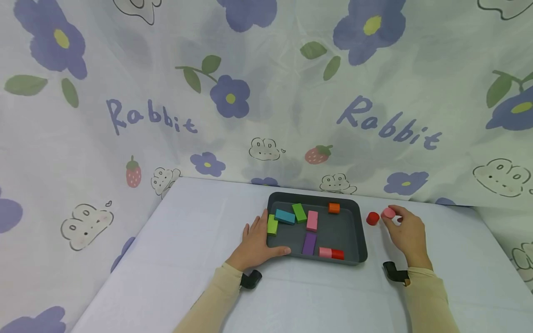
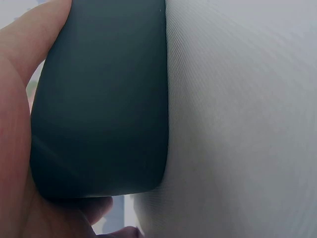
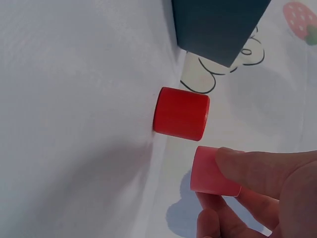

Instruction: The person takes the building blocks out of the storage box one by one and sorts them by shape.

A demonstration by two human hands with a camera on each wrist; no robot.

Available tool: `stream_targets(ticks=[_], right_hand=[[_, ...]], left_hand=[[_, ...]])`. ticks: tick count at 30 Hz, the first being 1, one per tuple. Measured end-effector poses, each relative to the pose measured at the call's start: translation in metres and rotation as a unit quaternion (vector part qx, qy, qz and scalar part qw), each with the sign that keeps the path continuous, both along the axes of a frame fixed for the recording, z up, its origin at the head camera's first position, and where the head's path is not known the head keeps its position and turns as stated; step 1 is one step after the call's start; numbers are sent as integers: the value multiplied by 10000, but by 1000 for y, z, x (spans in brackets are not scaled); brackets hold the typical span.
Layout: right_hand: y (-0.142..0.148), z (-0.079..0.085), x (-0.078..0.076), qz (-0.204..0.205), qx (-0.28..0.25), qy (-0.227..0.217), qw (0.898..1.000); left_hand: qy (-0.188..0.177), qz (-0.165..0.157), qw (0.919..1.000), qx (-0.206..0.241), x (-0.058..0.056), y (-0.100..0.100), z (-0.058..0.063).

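A dark grey rectangular tray (image 1: 333,233) lies on the white table. My left hand (image 1: 255,245) rests against its near left corner, fingers extended along the left wall and thumb at the near rim; the wall fills much of the left wrist view. Beyond the tray's right side, my right hand (image 1: 410,233) pinches a pink cylinder block (image 3: 208,171) between thumb and fingers. Just left of it, a red cylinder block (image 3: 181,114) stands on the table, close to the tray's right wall.
In the tray lie a blue block (image 1: 285,217), a purple block (image 1: 309,243), an orange block (image 1: 334,208), two green blocks, a pink rectangular block (image 1: 312,221), and a pink piece (image 1: 325,252) end to end with a red piece (image 1: 337,254). A printed curtain (image 1: 266,125) hangs behind the table.
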State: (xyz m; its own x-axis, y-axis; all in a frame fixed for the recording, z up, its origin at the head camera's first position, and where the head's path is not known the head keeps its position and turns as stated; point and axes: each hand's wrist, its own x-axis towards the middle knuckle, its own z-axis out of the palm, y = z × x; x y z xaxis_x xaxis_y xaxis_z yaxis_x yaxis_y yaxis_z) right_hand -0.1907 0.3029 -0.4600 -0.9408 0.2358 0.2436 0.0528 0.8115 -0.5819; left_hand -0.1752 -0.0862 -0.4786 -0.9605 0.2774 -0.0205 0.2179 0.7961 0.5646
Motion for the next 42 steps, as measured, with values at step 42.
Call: stream_targets(ticks=[42], right_hand=[[13, -13, -6, 358, 35, -1022, 9941]], left_hand=[[4, 0, 10000, 16, 0, 0, 0]])
